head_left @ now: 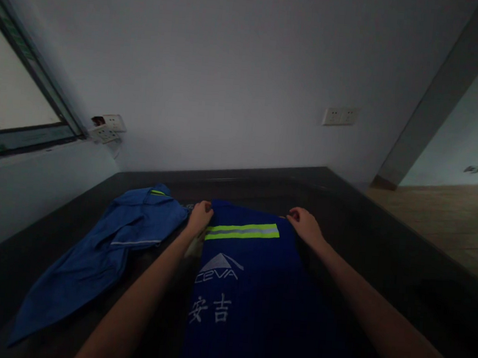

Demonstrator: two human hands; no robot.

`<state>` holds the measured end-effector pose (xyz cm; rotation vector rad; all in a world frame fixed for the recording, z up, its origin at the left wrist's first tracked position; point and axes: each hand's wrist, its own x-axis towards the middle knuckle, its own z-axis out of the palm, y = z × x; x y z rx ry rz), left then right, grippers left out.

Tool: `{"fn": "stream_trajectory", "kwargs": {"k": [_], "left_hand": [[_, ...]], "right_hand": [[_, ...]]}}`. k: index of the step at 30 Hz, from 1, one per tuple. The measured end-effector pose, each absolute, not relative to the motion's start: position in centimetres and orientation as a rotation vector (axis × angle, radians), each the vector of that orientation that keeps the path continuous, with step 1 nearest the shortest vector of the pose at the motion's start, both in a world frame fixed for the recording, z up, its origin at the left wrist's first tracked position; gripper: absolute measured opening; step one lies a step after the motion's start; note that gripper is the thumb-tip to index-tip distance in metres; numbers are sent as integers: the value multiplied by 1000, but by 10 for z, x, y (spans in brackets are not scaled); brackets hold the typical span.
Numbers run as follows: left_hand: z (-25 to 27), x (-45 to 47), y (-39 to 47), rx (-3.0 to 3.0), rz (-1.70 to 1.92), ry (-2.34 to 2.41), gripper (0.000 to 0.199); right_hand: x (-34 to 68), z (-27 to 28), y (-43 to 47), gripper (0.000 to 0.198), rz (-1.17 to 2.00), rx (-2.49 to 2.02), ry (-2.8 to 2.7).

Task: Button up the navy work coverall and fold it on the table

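A dark blue work garment [256,279] with a yellow-and-silver reflective strip, a CEVA logo and two white characters lies lengthwise on the dark surface. Its far end is held at both corners. My left hand [201,218] pinches the far left corner, fingers curled closed. At the far right corner, my right hand [305,224] grips the cloth between thumb and fingers. Left of my left forearm rests a second, lighter blue garment [114,235], loosely spread with a white piping line and a bit of yellow; neither hand touches it.
The dark tabletop [354,232] meets a pale wall [230,79] at the back. Wall sockets [340,116] sit at right, with more sockets [107,128] near the window frame [36,69] at left. Tiled floor [438,217] shows beyond the right edge.
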<state>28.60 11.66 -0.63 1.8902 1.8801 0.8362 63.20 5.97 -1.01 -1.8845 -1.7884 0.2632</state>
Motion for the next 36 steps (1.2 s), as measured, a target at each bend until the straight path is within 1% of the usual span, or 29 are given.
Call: {"fn": "stream_trajectory", "kwargs": {"k": [2, 3, 5, 9, 12, 14, 16, 19, 26, 28, 33, 36], "left_hand": [[-5, 269, 111, 1815, 677, 1871, 20], [-5, 264, 107, 1775, 597, 1844, 18], [-5, 258, 98, 1706, 470, 1770, 27], [1, 256, 78, 1554, 323, 1623, 41], [7, 256, 66, 1367, 282, 1473, 44], [8, 257, 61, 1327, 293, 1426, 43], [6, 259, 60, 1388, 328, 1469, 36], [-1, 265, 67, 1516, 395, 1589, 27], [-15, 281, 114, 1716, 477, 1841, 23], [-15, 285, 126, 1777, 496, 1922, 24], [-17, 295, 144, 1867, 550, 2061, 34], [-18, 300, 149, 1888, 564, 2121, 37]], "right_hand": [[641, -2, 58, 36, 372, -2123, -1814], [643, 1, 57, 40, 450, -2195, -1846], [642, 3, 56, 43, 611, -2223, -1913], [631, 6, 50, 38, 985, -2096, -1895], [629, 8, 43, 30, 1284, -1921, -1734], [629, 5, 39, 26, 1341, -1834, -1664], [629, 0, 37, 25, 1215, -1824, -1673], [626, -10, 43, 23, 910, -1869, -1726], [617, -20, 88, 29, 572, -1977, -1735], [614, -20, 102, 32, 493, -2003, -1737], [606, -23, 129, 34, 351, -2026, -1746], [603, -24, 137, 35, 288, -2041, -1744]]}}
